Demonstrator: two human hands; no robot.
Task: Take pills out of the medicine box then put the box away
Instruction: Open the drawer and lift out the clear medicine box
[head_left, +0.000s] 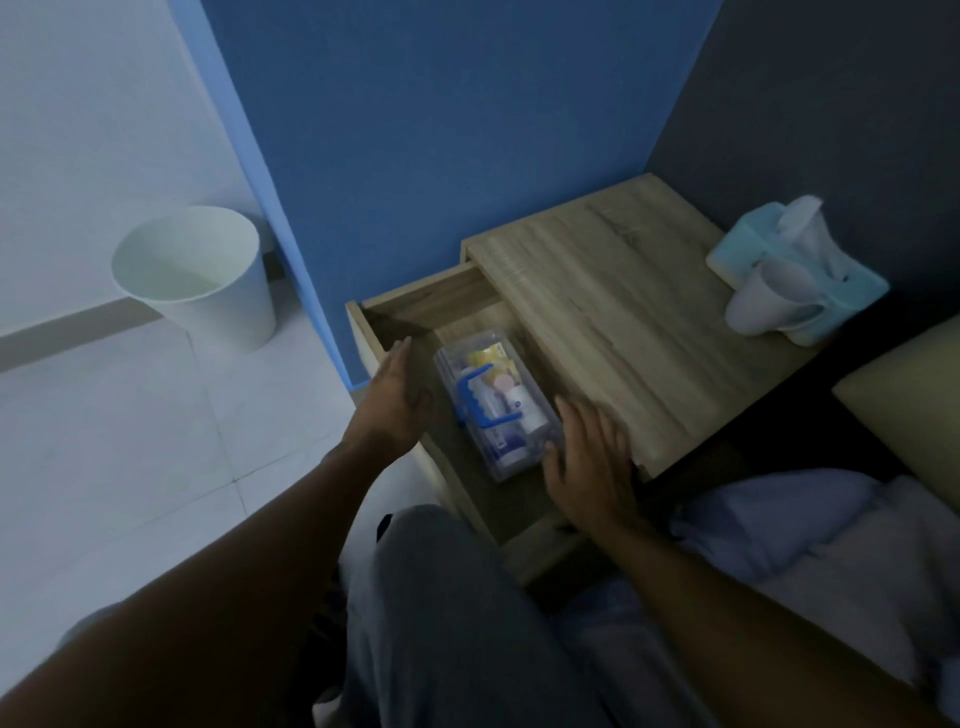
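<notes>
The drawer (415, 322) of a wooden nightstand (613, 312) stands pulled out, and the medicine box (496, 402) lies flat inside it, a clear plastic case with a blue handle (480, 397) across its lid. Small packets and bottles show through the lid, though the dim light blurs their labels. The box runs lengthwise from about 11 o'clock to 5 o'clock in the drawer, its right side close under the edge of the nightstand top.

The left hand (397, 397) reaches in from 7 o'clock on a straight forearm. It is held edge-on, palm facing the box, fingers straight and together, thumb apart. It sits just beside the box's left side; whether it touches the plastic cannot be told.

The right hand (592, 467) comes in from 5 o'clock, palm down, fingers spread and loosely extended. Its fingertips lie at the near right corner of the box, against the front edge of the nightstand top. It grips nothing.

On the top, at 2 o'clock from the box, a light blue tissue box (800, 270) sits with tissue poking out. A white bin (197, 275) stands on the tiled floor at 10 o'clock. The person's grey-trousered knee (447, 597) fills the lower middle.
</notes>
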